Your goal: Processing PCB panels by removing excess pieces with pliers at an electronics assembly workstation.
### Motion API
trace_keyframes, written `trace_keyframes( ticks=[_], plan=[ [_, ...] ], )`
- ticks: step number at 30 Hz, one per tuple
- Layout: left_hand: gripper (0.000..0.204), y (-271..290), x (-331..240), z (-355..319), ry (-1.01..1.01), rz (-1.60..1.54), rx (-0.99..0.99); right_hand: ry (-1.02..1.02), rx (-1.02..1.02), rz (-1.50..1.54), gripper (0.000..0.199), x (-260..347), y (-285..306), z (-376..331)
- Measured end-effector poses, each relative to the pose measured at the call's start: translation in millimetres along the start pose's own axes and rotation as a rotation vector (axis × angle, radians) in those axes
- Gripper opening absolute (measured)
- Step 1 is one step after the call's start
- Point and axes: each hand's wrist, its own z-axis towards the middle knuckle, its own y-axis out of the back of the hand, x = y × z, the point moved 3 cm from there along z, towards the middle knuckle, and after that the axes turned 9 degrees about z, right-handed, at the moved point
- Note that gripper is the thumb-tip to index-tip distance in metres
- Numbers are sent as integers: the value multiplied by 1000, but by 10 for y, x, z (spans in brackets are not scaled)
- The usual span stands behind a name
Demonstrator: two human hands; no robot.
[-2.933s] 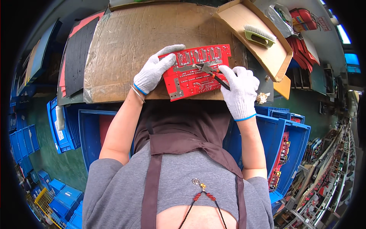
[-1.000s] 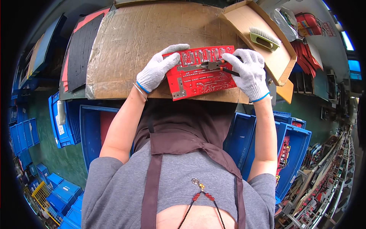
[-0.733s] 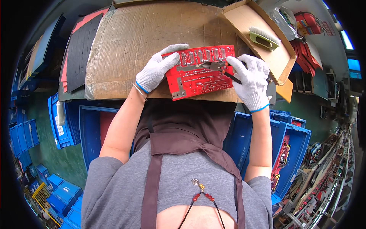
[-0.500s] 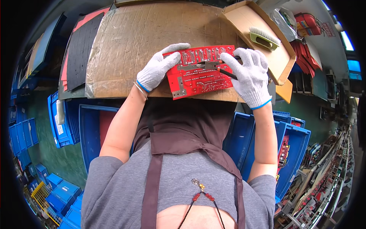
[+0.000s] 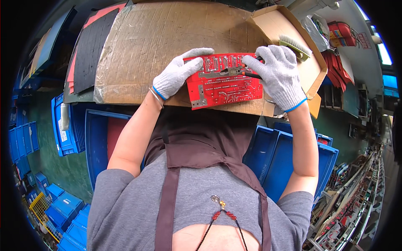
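Observation:
A red circuit board (image 5: pixel 228 90) is tilted over the front edge of the cardboard-covered table, its side with silvery solder joints facing up. White-gloved, my left hand (image 5: pixel 176 75) grips its upper left corner, thumb on top. My right hand (image 5: pixel 280 75), also gloved, is closed around the black-and-orange handles of a pair of cutting pliers (image 5: pixel 233 72). The pliers' jaws lie over the upper part of the board, pointing left among the solder joints. Whether they bite on anything is too small to tell. The handles are spread apart, and part of them is hidden by the glove.
Worn cardboard (image 5: pixel 167 37) covers the table. At the right stands a shallow cardboard tray (image 5: pixel 270 21) with a green-backed brush (image 5: pixel 295 47). Black sheets (image 5: pixel 97 50) lie at the left. Blue bins (image 5: pixel 268 154) stand below the table on both sides.
The board has shifted slightly right with my left hand. My right hand has moved right and turned the pliers, so their handles sit higher. My right elbow is farther out.

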Motion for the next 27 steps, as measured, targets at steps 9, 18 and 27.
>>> trace_keyframes(
  ticks=[9,18,27],
  plan=[
    [41,-23,-40,-11,1,9,-29,49,8,9,39,-75,-5,122],
    [44,8,19,5,11,-1,-2,124,0,90,37,-249,-138,107],
    [43,8,19,9,1,1,-1,96,-32,156,47,-351,-272,-22]
  ],
)
